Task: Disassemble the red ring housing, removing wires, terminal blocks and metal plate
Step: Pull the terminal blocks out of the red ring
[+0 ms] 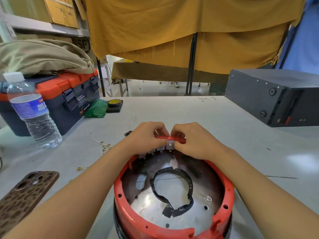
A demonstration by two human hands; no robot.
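The red ring housing (119,190) stands on the grey table (224,144), directly in front of the person, its open side up. Inside lies the metal plate (150,202) with a loop of black tape (179,187) on it. Both hands meet at the far rim — the left hand (146,137) curls its fingers over the red edge, and the right hand (191,140) pinches a grey terminal block (170,144) seated there. More terminal blocks (153,151) sit in a row just left of it. Loose wires (101,144) lie on the table to the left, near a water bottle (32,114), a toolbox (69,95) and a phone (25,192). A dark metal box (269,95) stands at the right.
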